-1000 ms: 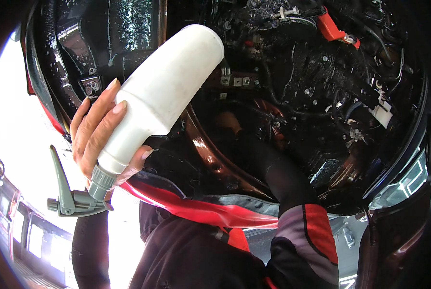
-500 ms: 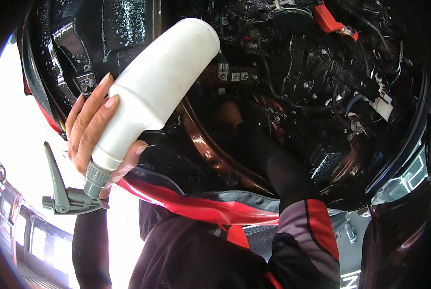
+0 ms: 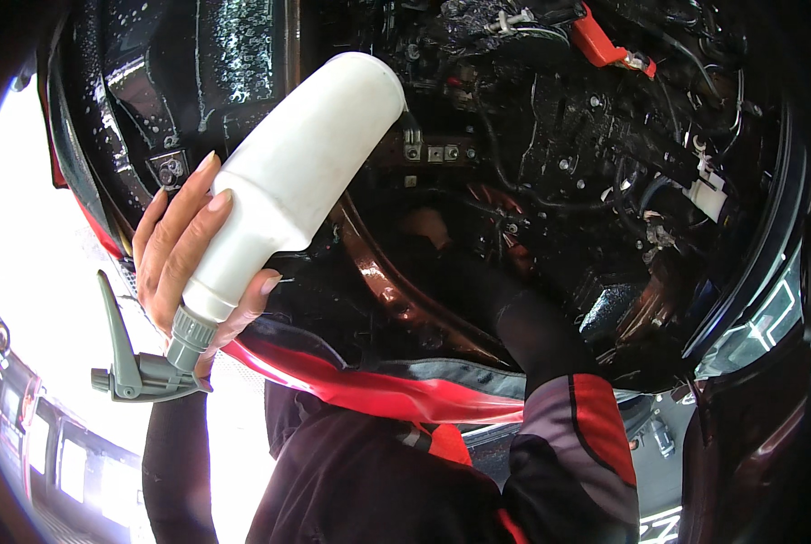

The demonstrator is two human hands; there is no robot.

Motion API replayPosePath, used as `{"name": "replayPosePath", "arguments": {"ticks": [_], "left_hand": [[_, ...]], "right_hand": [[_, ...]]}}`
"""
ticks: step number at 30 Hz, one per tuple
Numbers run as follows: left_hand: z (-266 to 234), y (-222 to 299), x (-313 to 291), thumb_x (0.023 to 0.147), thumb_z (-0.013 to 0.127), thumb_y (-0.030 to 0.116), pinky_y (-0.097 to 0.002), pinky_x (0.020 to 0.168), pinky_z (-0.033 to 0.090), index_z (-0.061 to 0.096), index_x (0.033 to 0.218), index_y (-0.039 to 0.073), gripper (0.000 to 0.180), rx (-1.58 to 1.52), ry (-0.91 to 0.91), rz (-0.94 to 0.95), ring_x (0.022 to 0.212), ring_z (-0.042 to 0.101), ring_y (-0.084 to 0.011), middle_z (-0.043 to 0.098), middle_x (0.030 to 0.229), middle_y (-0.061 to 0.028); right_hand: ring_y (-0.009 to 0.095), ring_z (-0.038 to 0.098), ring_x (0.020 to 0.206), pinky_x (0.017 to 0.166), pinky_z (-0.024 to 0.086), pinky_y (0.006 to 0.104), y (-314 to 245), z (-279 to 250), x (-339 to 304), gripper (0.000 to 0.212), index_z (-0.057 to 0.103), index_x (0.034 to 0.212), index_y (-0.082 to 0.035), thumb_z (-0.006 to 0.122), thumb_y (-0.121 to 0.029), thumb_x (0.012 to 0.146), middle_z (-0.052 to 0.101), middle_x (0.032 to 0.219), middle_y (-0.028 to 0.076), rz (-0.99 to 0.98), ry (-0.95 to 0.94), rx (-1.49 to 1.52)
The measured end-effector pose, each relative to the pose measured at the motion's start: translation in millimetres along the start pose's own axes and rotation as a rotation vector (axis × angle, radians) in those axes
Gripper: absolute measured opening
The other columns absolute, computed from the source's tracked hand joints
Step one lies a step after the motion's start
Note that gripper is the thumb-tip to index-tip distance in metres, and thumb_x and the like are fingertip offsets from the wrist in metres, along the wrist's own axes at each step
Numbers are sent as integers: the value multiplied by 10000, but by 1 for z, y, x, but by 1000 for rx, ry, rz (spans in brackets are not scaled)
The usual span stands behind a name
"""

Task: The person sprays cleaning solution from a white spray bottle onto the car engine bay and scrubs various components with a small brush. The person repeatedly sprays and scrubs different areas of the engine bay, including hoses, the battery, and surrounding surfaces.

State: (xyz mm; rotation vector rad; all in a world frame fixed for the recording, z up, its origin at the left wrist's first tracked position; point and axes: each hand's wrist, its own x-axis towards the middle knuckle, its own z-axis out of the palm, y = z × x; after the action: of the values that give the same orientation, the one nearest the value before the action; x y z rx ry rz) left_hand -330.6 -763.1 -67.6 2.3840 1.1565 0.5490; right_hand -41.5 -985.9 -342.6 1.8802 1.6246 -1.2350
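Observation:
A white spray bottle (image 3: 301,150) is in my left hand (image 3: 177,249), whose fingers wrap round its neck. The bottle is tilted, with its base up toward the far right and its grey trigger head (image 3: 142,374) hanging low at the left. No finger of mine lies on the trigger lever. My right arm reaches forward into the dark, wet bay of a vehicle, past a curved brown metal rim (image 3: 383,286). Only a dim patch of my right hand (image 3: 424,225) shows in the shadow; its fingers and anything they touch are hidden.
A red and grey cover (image 3: 378,394) drapes over the near edge, against my body. Black cables, bolts and a bracket (image 3: 437,154) line the bay. A red plastic piece (image 3: 598,38) sits at the far right, and a white connector (image 3: 707,198) lies nearer the right side.
The bottle and my left hand sit slightly lower and farther right in the picture. The bay has shifted a little too. My left grip looks the same.

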Motion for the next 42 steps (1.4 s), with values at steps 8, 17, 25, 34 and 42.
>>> {"name": "replayPosePath", "arguments": {"ticks": [8,17,25,34,42], "left_hand": [[3,0,-2,913,861,650,-535,1242,482,752,1402,98,746,-31,31,-27,1337,743,-379,755,1439,-233],[4,-1,-6,950,826,634,-527,1268,448,709,1472,103,754,-82,15,-77,1447,650,-380,709,1522,-217],[4,0,-8,945,834,635,-527,1261,462,703,1483,128,750,-96,14,-102,1469,627,-374,703,1538,-192],[5,0,-7,937,838,635,-526,1261,457,715,1463,109,754,-71,27,-83,1433,667,-373,721,1508,-206],[6,0,-4,942,833,639,-523,1276,439,715,1461,101,757,-75,24,-72,1428,672,-367,723,1502,-210]], "right_hand": [[343,782,702,653,635,510,6,43,30,243,833,784,-136,725,-309,918,800,805,108,46,286,46],[349,782,734,675,634,512,-1,9,30,229,833,814,-132,727,-308,918,800,834,115,-98,35,153],[354,781,763,695,633,514,-6,9,32,220,833,841,-129,729,-307,917,801,860,122,-117,17,152],[360,780,795,717,631,516,-10,13,31,213,833,870,-124,731,-306,917,801,890,129,-123,13,154],[366,780,824,736,630,518,-11,9,29,210,833,897,-121,733,-305,916,802,916,135,-127,19,150]]}}
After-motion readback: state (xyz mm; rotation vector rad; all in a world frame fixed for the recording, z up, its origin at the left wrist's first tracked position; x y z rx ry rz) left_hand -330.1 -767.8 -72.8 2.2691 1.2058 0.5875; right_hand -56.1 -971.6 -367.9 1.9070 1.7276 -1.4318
